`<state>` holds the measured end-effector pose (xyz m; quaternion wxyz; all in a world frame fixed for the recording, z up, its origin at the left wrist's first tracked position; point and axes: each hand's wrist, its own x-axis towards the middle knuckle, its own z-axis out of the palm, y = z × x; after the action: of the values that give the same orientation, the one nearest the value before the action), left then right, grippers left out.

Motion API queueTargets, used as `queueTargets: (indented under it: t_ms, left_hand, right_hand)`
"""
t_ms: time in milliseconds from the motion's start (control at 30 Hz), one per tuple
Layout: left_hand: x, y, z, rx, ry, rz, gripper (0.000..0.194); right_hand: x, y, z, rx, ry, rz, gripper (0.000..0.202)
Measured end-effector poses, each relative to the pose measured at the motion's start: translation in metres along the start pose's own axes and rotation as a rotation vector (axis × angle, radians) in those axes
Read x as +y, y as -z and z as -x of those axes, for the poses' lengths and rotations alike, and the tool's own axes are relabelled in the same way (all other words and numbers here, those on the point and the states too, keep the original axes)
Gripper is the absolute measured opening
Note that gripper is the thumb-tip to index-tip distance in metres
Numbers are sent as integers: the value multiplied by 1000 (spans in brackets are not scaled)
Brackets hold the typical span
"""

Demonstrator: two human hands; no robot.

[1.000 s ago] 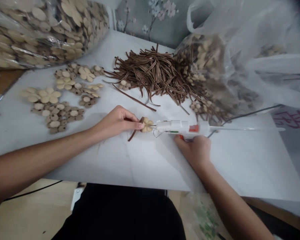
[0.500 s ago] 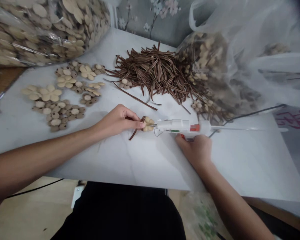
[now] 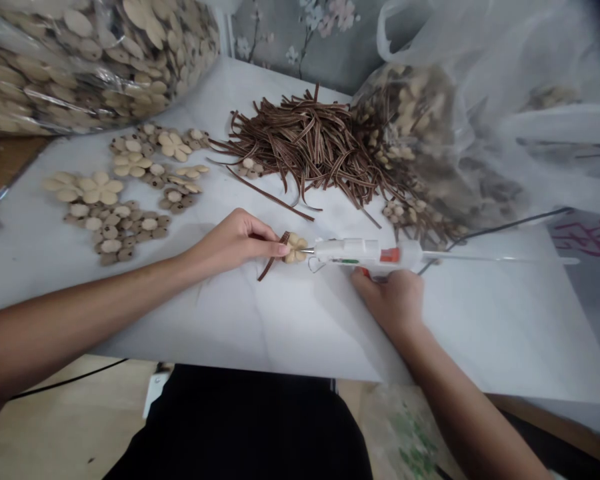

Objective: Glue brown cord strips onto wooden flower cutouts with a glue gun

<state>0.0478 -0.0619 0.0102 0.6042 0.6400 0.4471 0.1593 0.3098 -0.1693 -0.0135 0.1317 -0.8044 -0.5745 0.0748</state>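
Both bare forearms cross the near edge of the desk (image 3: 250,320): the left forearm (image 3: 95,320) from its left, the right forearm (image 3: 465,407) from its right. Over the desk's middle, the left grip (image 3: 243,243) pinches thumb against fingers — the right grip (image 3: 397,300), nearer the desk's front edge, curls closed.

Before me stretches a white desk (image 3: 310,340), its smooth top faintly veined in grey like marble. Past its far edge I face a grey wall (image 3: 275,50) patterned with thin dark branches (image 3: 253,45) and blossoms (image 3: 337,15) in pale pink, white and bluish tones. Below the near edge, to my left, I see a pale floor (image 3: 50,433), with a thin black cable (image 3: 70,383) running across my view of it. The light around me is dim and cool, with soft shadows on the desk.
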Motion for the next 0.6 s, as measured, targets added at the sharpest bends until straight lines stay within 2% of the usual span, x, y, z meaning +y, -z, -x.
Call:
queueTargets:
  t_ms: [600]
  left_hand:
    - [-2, 1, -1, 10, 12, 65, 18]
  right_hand:
    - [-2, 3, 0, -7, -21, -1, 51]
